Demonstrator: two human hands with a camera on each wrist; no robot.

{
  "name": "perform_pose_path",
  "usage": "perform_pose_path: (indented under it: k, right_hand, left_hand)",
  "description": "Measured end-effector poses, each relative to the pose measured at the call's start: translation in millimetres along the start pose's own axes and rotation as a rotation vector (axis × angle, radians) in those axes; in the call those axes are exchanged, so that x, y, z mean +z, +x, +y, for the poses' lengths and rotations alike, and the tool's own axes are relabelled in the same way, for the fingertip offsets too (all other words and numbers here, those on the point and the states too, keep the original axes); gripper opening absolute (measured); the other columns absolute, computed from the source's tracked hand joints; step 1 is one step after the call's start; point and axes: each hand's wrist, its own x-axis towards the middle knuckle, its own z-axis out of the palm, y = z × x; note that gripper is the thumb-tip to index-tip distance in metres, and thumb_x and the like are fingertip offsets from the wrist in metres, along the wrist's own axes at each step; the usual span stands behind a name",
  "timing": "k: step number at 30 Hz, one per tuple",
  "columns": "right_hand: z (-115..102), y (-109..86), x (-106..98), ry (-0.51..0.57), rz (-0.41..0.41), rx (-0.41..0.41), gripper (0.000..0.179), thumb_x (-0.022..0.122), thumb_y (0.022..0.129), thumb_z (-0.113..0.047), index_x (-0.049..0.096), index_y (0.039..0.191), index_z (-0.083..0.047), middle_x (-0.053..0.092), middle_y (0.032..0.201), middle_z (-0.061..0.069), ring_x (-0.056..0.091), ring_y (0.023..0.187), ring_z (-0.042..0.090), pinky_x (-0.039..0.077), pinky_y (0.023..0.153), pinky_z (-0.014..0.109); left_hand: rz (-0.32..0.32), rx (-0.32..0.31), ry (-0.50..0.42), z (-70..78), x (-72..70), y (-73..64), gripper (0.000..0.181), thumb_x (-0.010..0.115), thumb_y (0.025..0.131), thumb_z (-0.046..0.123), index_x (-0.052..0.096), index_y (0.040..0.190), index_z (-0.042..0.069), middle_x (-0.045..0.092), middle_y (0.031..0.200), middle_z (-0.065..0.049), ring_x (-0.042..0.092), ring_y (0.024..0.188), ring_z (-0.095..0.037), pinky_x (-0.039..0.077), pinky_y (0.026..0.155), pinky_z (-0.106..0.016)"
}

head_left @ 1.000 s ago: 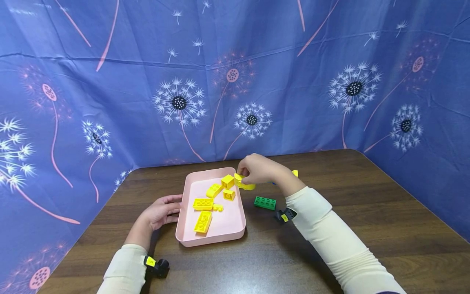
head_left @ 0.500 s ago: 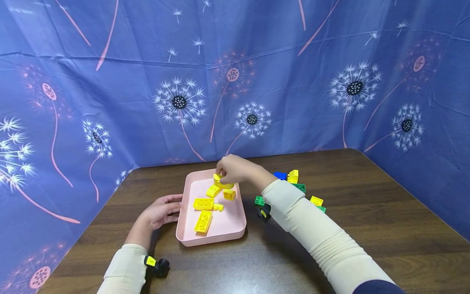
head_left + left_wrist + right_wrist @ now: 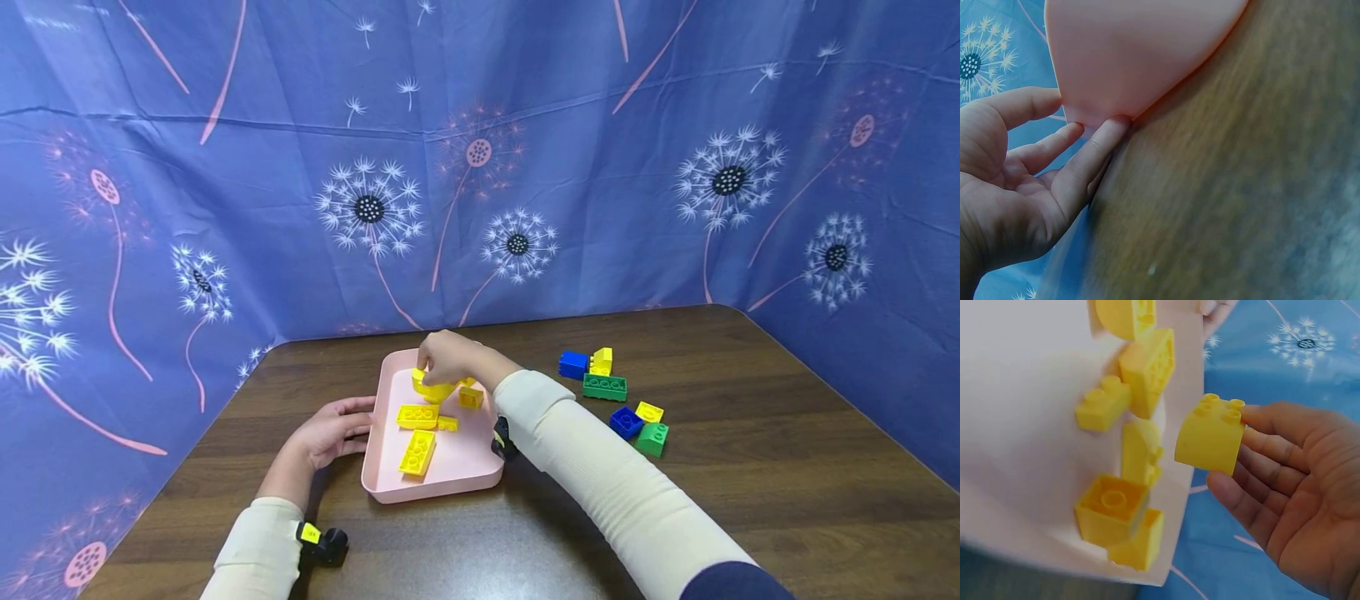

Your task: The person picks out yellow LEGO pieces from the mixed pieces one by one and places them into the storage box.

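Observation:
A yellow curved building block (image 3: 1210, 434) with studs on one side is pinched between the thumb and fingers of my right hand (image 3: 447, 357). That hand reaches over the far part of a pink tray (image 3: 461, 460). Several other yellow blocks lie in the tray, among them a long one (image 3: 417, 453), a second long one (image 3: 417, 416) and a square one (image 3: 1112, 509) showing its hollow underside. My left hand (image 3: 330, 435) rests against the tray's left side. In the left wrist view its extended fingertips (image 3: 1121, 122) touch the outer wall.
Right of the tray, on the brown wooden table (image 3: 750, 467), lie a blue block (image 3: 573, 365), a yellow one (image 3: 602, 359) and a long green one (image 3: 604, 386). Nearer are another blue block (image 3: 626, 422), a yellow one (image 3: 649, 412) and a green one (image 3: 652, 439). A blue patterned cloth (image 3: 600, 125) hangs behind.
My right hand has moved left from the tray's right edge to over its inside, carrying the yellow block. The blocks on the right have come into sight. My left hand has stayed put.

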Motion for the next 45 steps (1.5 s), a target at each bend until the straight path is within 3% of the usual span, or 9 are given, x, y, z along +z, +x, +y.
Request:
perform_pose_path:
  k: [9, 19, 29, 36, 45]
  right_hand:
    - [-4.8, 10.4, 15.6, -0.129, 0.001, 0.034, 0.024, 0.074, 0.086, -0.016, 0.073, 0.108, -0.008, 0.069, 0.104, 0.001, 0.059, 0.092, 0.015, 0.05, 0.087, 0.027]
    - [-10.6, 9.2, 26.5, -0.271, -0.034, -0.006, 0.016, 0.077, 0.084, -0.023, 0.075, 0.093, -0.01, 0.067, 0.089, -0.004, 0.058, 0.084, 0.012, 0.05, 0.082, 0.024]
    - [-10.4, 6.5, 25.5, -0.234, -0.05, 0.012, 0.02, 0.076, 0.085, -0.015, 0.074, 0.103, -0.008, 0.07, 0.1, 0.0, 0.061, 0.094, 0.014, 0.049, 0.089, 0.023]
    - [-7.4, 1.1, 19.2, -0.149, -0.045, 0.046, 0.024, 0.076, 0.084, -0.013, 0.073, 0.108, -0.007, 0.069, 0.102, -0.001, 0.06, 0.09, 0.014, 0.049, 0.091, 0.028]
    - [0.3, -10.4, 3.3, -0.118, 0.018, -0.008, 0.024, 0.076, 0.084, -0.016, 0.074, 0.107, -0.008, 0.067, 0.091, -0.003, 0.058, 0.084, 0.013, 0.049, 0.076, 0.025]
  left_hand:
    - [0.0, 0.001, -0.002, 2.2, 2.2, -1.3, 0.057, 0.055, 0.095, 0.007, 0.033, 0.146, -0.007, 0.059, 0.125, -0.019, 0.063, 0.101, -0.019, 0.054, 0.087, -0.042]
    - [-0.02, 0.011, 0.01, 1.3, 0.2, -2.2, 0.058, 0.053, 0.096, 0.008, 0.029, 0.147, -0.008, 0.057, 0.128, -0.02, 0.063, 0.102, -0.019, 0.054, 0.086, -0.042]
    - [-0.04, 0.02, 0.004, 2.1, 1.2, -3.4, 0.061, 0.054, 0.096, 0.008, 0.027, 0.148, -0.008, 0.055, 0.132, -0.022, 0.063, 0.102, -0.019, 0.054, 0.086, -0.041]
    - [-0.036, 0.023, 0.0, 1.2, 1.2, -2.3, 0.06, 0.054, 0.096, 0.008, 0.028, 0.148, -0.009, 0.057, 0.13, -0.022, 0.063, 0.101, -0.019, 0.055, 0.086, -0.041]
    - [-0.028, 0.014, 0.008, 3.3, 2.2, -5.0, 0.059, 0.055, 0.096, 0.008, 0.029, 0.147, -0.007, 0.056, 0.13, -0.022, 0.063, 0.101, -0.02, 0.055, 0.086, -0.041]
